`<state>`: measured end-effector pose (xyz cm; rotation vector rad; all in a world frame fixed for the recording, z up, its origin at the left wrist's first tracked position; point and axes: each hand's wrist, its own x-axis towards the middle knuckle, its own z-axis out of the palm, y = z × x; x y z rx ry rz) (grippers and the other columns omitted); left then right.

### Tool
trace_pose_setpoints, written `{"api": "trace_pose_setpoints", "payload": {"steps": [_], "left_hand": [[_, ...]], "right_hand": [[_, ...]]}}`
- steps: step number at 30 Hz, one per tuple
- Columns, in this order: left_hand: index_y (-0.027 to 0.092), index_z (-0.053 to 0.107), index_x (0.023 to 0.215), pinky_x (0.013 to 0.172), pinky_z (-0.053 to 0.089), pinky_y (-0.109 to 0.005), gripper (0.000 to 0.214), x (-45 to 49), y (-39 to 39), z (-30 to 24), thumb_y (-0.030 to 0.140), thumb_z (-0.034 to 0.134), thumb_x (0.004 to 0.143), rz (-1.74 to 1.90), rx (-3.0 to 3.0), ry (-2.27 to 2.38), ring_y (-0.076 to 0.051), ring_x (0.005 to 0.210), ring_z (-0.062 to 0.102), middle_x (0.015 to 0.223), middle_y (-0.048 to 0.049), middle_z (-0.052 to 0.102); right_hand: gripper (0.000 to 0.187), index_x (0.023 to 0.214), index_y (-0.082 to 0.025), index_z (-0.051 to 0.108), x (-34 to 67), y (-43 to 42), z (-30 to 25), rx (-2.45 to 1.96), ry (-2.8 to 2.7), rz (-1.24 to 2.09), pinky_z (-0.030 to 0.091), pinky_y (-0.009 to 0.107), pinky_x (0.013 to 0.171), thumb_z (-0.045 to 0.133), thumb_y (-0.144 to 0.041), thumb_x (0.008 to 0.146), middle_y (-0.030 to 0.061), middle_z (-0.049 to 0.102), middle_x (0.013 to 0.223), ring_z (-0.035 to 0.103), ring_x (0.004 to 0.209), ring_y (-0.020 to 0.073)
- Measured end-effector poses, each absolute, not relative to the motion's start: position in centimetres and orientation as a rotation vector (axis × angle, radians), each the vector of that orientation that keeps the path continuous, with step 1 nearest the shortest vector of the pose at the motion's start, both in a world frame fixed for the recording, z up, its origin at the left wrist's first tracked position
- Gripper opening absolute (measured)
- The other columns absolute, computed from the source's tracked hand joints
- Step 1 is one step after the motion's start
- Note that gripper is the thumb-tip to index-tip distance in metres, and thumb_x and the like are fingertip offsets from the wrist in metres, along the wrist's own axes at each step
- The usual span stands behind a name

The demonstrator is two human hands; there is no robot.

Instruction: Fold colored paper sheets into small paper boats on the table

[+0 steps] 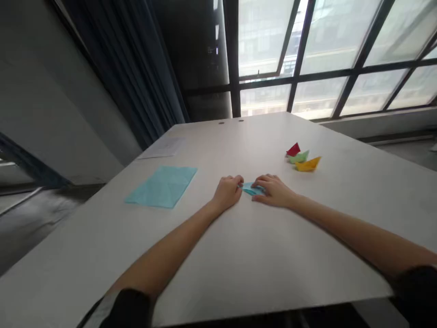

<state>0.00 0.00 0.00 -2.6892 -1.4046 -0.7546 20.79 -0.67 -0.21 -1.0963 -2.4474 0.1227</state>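
A small folded piece of light-blue paper (251,189) lies on the white table between my two hands. My left hand (228,191) is closed, its fingertips pinching the left tip of the folded paper. From the right, my right hand (273,190) grips the paper's other end, fingers on top and thumb at the near edge. The fingers hide part of both ends. A dark fold line or gap shows along the paper's near side.
A flat light-blue sheet (162,186) with crease marks lies to the left. Red (293,150), green (299,157) and yellow (307,164) paper boats sit together at the right. A white printed sheet (163,148) lies at the far left of the table (239,264). Windows stand behind.
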Motion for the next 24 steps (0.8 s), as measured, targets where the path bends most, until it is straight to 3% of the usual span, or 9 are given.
{"api": "trace_pose_setpoints", "payload": {"steps": [5,11,16,21,24], "left_hand": [[0.019,0.059,0.085,0.074,0.039,-0.031,0.017,0.36,-0.16,0.19,0.015,0.047,0.074,-0.643,-2.661,-1.439,-0.017,0.073,0.057,0.074,-0.0022,0.063],[0.019,0.061,0.083,0.075,0.038,-0.034,0.017,0.82,-0.51,0.82,0.028,0.046,0.081,-0.636,-2.646,-1.432,-0.019,0.076,0.057,0.074,-0.004,0.064],[0.019,0.062,0.085,0.078,0.038,-0.034,0.016,0.69,-0.39,0.53,0.027,0.05,0.078,-0.634,-2.687,-1.417,-0.021,0.085,0.055,0.084,-0.0044,0.066],[0.018,0.062,0.101,0.084,0.037,-0.037,0.029,0.55,-0.26,-0.09,0.03,0.052,0.076,-0.678,-2.666,-1.467,-0.023,0.1,0.05,0.105,-0.0068,0.062],[0.02,0.064,0.098,0.088,0.035,-0.039,0.028,0.58,-0.24,-0.03,0.032,0.052,0.075,-0.678,-2.663,-1.544,-0.024,0.102,0.049,0.106,-0.0063,0.061]], "right_hand": [[0.029,0.088,-0.022,0.067,20.75,-0.83,-0.14,-0.954,-2.459,0.098,0.034,0.037,0.081,0.05,-0.045,0.082,0.0067,0.063,0.094,0.054,0.089,0.0203],[0.03,0.079,-0.019,0.066,20.42,-0.85,-0.14,-0.992,-2.466,0.074,0.034,0.033,0.077,0.043,-0.037,0.088,0.0054,0.066,0.084,0.056,0.081,0.0173],[0.024,0.077,-0.02,0.065,19.87,-1.26,0.11,-1.067,-2.424,0.058,0.034,0.032,0.075,0.052,-0.04,0.082,0.0047,0.066,0.081,0.057,0.078,0.0177],[0.02,0.081,-0.02,0.065,19.91,-1.29,-0.06,-1.054,-2.396,0.093,0.036,0.032,0.076,0.058,-0.038,0.077,0.0047,0.066,0.083,0.057,0.078,0.018],[0.018,0.083,-0.02,0.066,19.96,-1.12,-0.26,-1.019,-2.386,0.118,0.037,0.033,0.077,0.058,-0.036,0.077,0.0046,0.067,0.083,0.057,0.081,0.0186]]}}
